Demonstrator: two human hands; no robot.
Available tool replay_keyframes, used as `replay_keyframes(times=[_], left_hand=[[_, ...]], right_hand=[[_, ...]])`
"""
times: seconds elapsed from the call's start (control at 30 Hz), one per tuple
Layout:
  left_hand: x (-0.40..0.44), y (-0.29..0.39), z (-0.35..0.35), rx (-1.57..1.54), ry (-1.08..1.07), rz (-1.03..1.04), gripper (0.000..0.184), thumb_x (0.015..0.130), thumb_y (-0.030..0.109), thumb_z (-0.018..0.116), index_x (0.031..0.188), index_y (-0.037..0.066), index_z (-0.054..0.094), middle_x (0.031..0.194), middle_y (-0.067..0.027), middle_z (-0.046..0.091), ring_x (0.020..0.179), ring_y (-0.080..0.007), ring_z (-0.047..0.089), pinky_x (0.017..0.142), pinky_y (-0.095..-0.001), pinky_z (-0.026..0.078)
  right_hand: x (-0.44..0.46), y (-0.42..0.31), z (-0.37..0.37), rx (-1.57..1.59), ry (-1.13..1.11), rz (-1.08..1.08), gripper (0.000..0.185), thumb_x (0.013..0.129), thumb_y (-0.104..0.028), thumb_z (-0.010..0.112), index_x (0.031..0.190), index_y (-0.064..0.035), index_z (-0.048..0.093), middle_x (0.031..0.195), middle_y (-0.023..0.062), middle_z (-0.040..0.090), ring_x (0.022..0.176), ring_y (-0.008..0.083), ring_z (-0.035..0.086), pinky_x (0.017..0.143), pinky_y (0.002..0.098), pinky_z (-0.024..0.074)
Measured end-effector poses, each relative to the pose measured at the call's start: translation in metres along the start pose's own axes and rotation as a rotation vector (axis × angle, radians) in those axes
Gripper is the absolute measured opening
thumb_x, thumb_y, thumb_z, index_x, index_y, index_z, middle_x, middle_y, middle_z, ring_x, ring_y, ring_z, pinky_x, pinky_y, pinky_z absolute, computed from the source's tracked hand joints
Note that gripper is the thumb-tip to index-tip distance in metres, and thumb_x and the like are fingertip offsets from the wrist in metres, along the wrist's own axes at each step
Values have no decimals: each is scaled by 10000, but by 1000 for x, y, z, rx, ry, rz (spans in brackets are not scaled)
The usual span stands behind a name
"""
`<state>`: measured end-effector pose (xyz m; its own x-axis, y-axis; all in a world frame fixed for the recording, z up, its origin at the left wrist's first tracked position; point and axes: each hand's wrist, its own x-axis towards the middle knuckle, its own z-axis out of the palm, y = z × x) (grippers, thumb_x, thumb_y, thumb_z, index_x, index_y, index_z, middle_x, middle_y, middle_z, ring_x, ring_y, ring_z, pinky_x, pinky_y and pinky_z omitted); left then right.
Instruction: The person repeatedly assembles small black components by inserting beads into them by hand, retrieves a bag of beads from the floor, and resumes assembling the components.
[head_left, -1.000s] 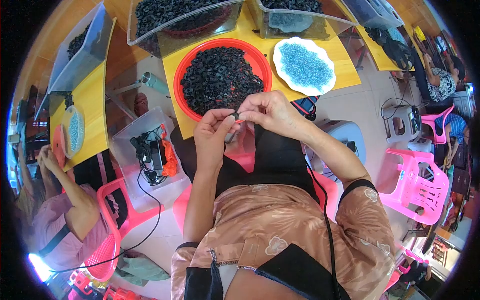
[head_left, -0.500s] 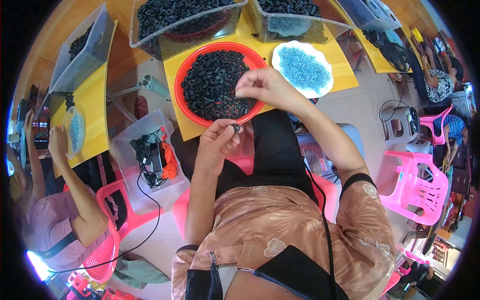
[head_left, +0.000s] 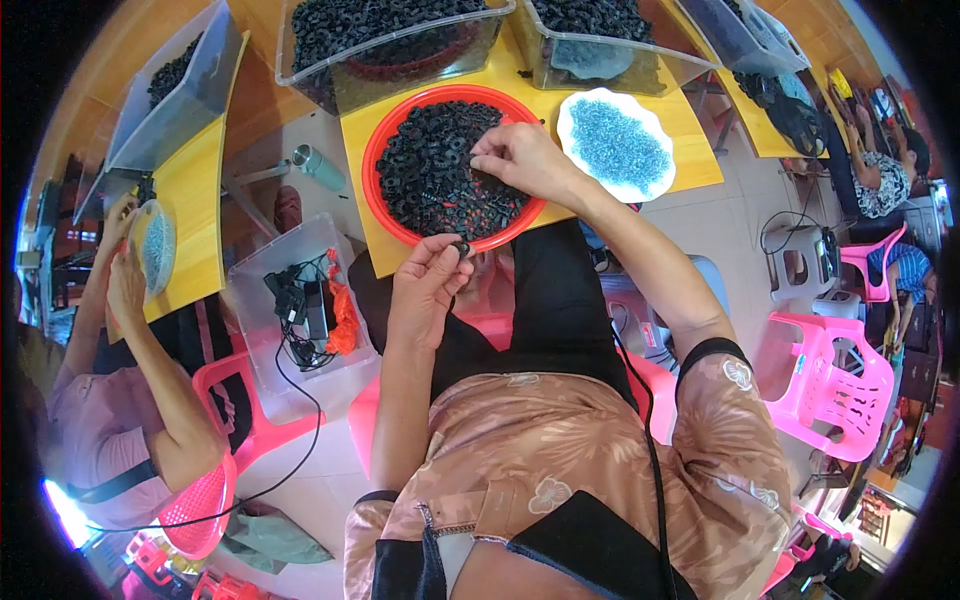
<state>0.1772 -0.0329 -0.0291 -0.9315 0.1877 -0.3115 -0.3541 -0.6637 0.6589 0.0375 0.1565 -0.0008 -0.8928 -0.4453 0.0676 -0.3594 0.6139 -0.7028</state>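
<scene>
My left hand [head_left: 428,285] pinches a small black plastic part [head_left: 460,248] between thumb and fingertips, just outside the near rim of a red bowl [head_left: 514,108]. Many loose black plastic parts [head_left: 425,150] fill the bowl, with red bottom showing through on the near side. Over the bowl's right half is my right hand [head_left: 525,160], its thumb and fingers pressed together. Whatever may be between those fingertips is too small to make out. Right of the bowl lies a white scalloped plate [head_left: 655,188] covered with tiny clear-blue pieces [head_left: 612,143].
Clear plastic bins [head_left: 400,50] of black parts stand at the back of the yellow table [head_left: 690,165]. On the floor to the left, another bin [head_left: 255,350] holds cables and an orange bag. A co-worker's hands [head_left: 122,270] are at the left table. A pink chair [head_left: 830,385] stands right.
The view has shifted slightly. My right hand stays over the bowl with fingers together, and my left keeps the black part. The left co-worker's hands have come closer together.
</scene>
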Motion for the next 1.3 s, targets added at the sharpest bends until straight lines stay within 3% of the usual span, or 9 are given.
replay_keyframes(times=[0.2, 0.53, 0.63, 0.77, 0.8, 1.0, 1.1, 1.2, 1.3], left_hand=[[6, 3, 10, -25, 37, -13, 199, 888, 40, 587, 1078, -15, 566, 949, -108, 644, 777, -123, 638, 676, -203, 532], [9, 2, 8, 10, 36, 11, 207, 904, 86, 580, 1101, 23, 573, 988, -101, 657, 793, -108, 636, 685, -208, 527], [7, 3, 6, 17, 49, 7, 204, 901, 91, 585, 1095, 27, 577, 983, -95, 660, 782, -105, 636, 674, -205, 526], [8, 2, 3, 13, 54, 8, 205, 898, 98, 593, 1092, 32, 581, 975, -89, 663, 768, -104, 635, 668, -206, 525], [8, 2, 3, 11, 54, 7, 205, 897, 99, 594, 1092, 34, 582, 973, -88, 663, 766, -103, 635, 668, -206, 525], [8, 2, 3, 1, 39, 3, 207, 897, 95, 594, 1096, 40, 585, 984, -93, 664, 767, -100, 634, 667, -202, 526], [9, 3, -2, -8, 38, 11, 211, 897, 84, 590, 1102, 33, 582, 993, -98, 660, 791, -108, 639, 685, -205, 530], [10, 3, 4, 11, 69, 23, 225, 893, 69, 591, 1112, 23, 577, 1010, -102, 653, 826, -117, 645, 712, -212, 535], [12, 2, 11, 43, 71, 39, 237, 887, 57, 596, 1117, 9, 571, 1020, -103, 646, 852, -126, 647, 734, -216, 536]], right_hand=[[-16, 9, -6, 493, -115, 198, 192, 850, -146, 663, 969, 4, 673, 868, 25, 674, 779, 54, 589, 721, 208, 474], [-15, -14, -10, 727, -63, 132, 152, 880, -100, 608, 1007, -60, 681, 806, 8, 633, 711, 80, 566, 657, 244, 468], [-7, 2, -2, 296, 56, -70, 133, 871, -114, 622, 950, -19, 672, 812, 19, 632, 677, 73, 542, 627, 244, 454], [-18, -3, -5, -226, -6, -187, 147, 763, -120, 693, 861, -14, 666, 814, 125, 620, 764, 256, 622, 685, 357, 487], [-20, -2, -2, -235, -25, -189, 153, 738, -123, 689, 853, -25, 667, 825, 152, 606, 826, 337, 603, 729, 412, 479], [-18, -1, 7, -369, -51, -166, 139, 771, -130, 651, 861, -24, 666, 841, 157, 616, 843, 351, 597, 747, 419, 475], [-16, 4, 5, -178, 15, -184, 135, 815, -131, 642, 888, -20, 664, 772, 102, 635, 734, 259, 618, 666, 363, 482], [-27, -4, -3, 428, -173, 179, 155, 870, -153, 627, 917, -8, 656, 711, 14, 618, 622, 103, 554, 578, 261, 442], [-43, -19, -11, 590, -243, 215, 176, 898, -173, 617, 930, -4, 650, 708, -42, 584, 601, 14, 464, 545, 184, 383]])
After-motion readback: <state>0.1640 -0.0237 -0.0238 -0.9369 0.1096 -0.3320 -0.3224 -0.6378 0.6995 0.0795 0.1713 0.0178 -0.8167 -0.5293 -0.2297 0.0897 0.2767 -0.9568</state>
